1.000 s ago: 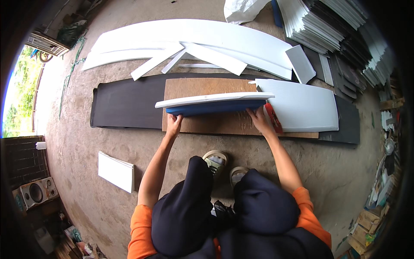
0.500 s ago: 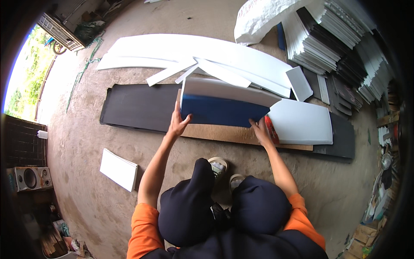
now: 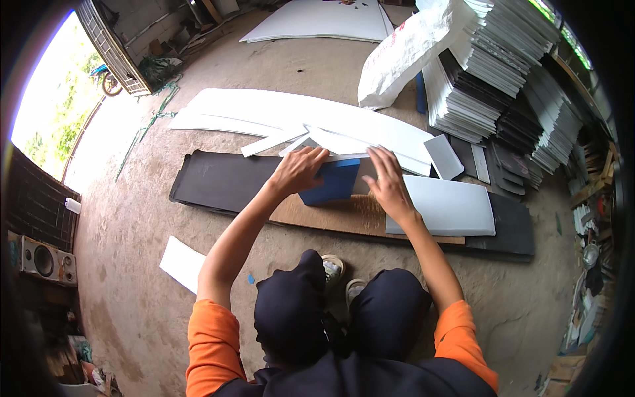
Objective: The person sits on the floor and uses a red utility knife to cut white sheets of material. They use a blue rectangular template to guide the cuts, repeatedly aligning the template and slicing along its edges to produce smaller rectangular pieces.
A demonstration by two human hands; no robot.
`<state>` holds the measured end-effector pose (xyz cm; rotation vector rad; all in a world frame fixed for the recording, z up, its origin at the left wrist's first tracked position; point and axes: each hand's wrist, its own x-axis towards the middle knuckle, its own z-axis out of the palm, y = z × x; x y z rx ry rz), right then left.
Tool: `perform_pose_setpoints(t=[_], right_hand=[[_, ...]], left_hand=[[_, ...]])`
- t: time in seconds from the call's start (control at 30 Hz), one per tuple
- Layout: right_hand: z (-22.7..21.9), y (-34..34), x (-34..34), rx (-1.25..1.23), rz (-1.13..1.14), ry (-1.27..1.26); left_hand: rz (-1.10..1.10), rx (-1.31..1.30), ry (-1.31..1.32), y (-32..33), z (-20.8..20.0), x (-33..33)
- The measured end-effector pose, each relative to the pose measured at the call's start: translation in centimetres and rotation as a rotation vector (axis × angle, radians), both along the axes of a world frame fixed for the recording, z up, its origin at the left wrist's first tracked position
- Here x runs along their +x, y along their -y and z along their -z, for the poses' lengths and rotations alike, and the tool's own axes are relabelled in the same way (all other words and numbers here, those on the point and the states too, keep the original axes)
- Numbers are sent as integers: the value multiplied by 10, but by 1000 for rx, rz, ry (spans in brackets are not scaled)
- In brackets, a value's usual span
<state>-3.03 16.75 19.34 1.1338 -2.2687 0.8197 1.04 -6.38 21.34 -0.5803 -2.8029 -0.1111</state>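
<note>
A blue panel [image 3: 331, 182] with a pale upper edge stands tilted over a brown board [image 3: 357, 210]. My left hand [image 3: 299, 171] is closed over its upper left part, fingers curled at the top edge. At the panel's right end, my right hand [image 3: 389, 182] has its fingers stretched out and thumb apart. Whether its fingertips touch the edge is hard to tell. Just right of that hand lies a white sheet [image 3: 450, 206]. Under the brown board and the white sheet lies a long black sheet stack [image 3: 228, 175].
Long white sheets [image 3: 264, 109] and loose white strips [image 3: 271, 141] lie beyond the black stack. Tall piles of white and black sheets [image 3: 463, 99] and a white sack [image 3: 403, 56] stand far right. A white panel [image 3: 182, 263] rests by my left forearm, near a small blue scrap [image 3: 251, 279].
My hands have moved closer together and up to the panel's top edge; less of its blue face shows. The red object by my right hand is out of sight.
</note>
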Motion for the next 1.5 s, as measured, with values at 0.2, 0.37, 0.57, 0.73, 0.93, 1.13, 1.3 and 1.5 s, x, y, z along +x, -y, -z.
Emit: perform_pose_setpoints(t=[0.2, 0.37, 0.57, 0.73, 0.93, 1.13, 1.3, 1.5], right_hand=[[4, 28, -14, 260, -105, -22], [8, 35, -14, 269, -75, -26], [9, 28, -13, 317, -80, -43], [-17, 32, -16, 271, -109, 136], [-10, 36, -56, 93, -22, 142], [141, 30, -65, -80, 90, 561], [213, 32, -32, -240, 58, 975], [224, 40, -29, -75, 84, 832]], left_hand=[[93, 47, -116, -12, 15, -6], [-17, 44, -187, -7, 20, -1], [-187, 913, -430, 3, 78, 37], [-94, 1052, -178, 9, 141, 42], [-165, 1208, -94, -17, 118, 24], [-602, 1322, 218, -10, 200, -18], [-833, 1351, 383, -4, 243, -23], [-959, 1248, 442, 0, 249, -20]])
